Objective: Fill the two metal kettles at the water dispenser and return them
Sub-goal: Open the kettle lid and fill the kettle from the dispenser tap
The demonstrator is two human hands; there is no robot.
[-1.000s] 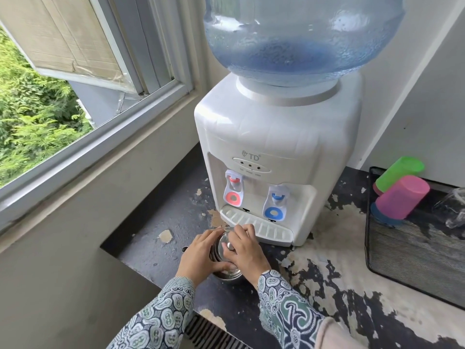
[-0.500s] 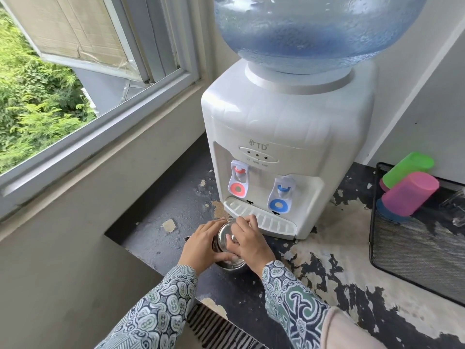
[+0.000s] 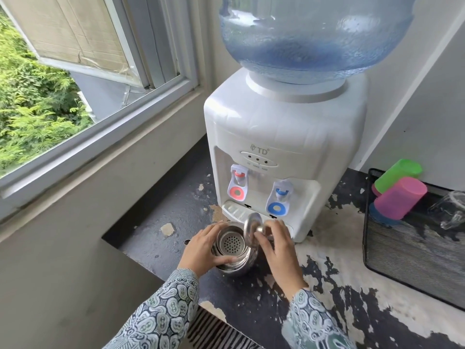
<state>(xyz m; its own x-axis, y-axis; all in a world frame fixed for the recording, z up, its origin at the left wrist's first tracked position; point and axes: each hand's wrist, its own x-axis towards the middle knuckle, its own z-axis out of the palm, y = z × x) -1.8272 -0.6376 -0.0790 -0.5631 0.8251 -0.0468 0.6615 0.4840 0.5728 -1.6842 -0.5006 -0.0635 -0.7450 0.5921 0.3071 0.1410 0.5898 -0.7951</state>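
Item: counter (image 3: 327, 285), dark, its paint flaking, viewed from its near edge toward the back wall.

1. Left hand (image 3: 203, 244): fingers curled round the kettle's side, thumb along its near shoulder; judged to steady the body while the lid is off.
2. Kettle (image 3: 232, 253): metal, upright on the counter near the left front edge, just in front of the dispenser's drip tray. Mouth open; a perforated strainer insert (image 3: 231, 241) sits inside. Only one kettle is in view.
3. Right hand (image 3: 276, 244): fingertips pinched on the knob of the lid (image 3: 251, 229); lid tilted on edge, clear of the mouth on its right side, presumably so water can enter.
4. Water dispenser (image 3: 284, 147): white, at the counter's back. Red tap (image 3: 237, 185) on the left, blue tap (image 3: 279, 199) on the right, drip tray (image 3: 234, 210) beneath. Bottle (image 3: 314, 34) on top holds water.
5. Wire basket (image 3: 412, 258): right edge; holds a pink cup (image 3: 400, 197), a green cup (image 3: 397, 175) and a clear glass (image 3: 450, 210) lying on their sides.

Status: filling judged not yet begun; the kettle stands short of either tap.
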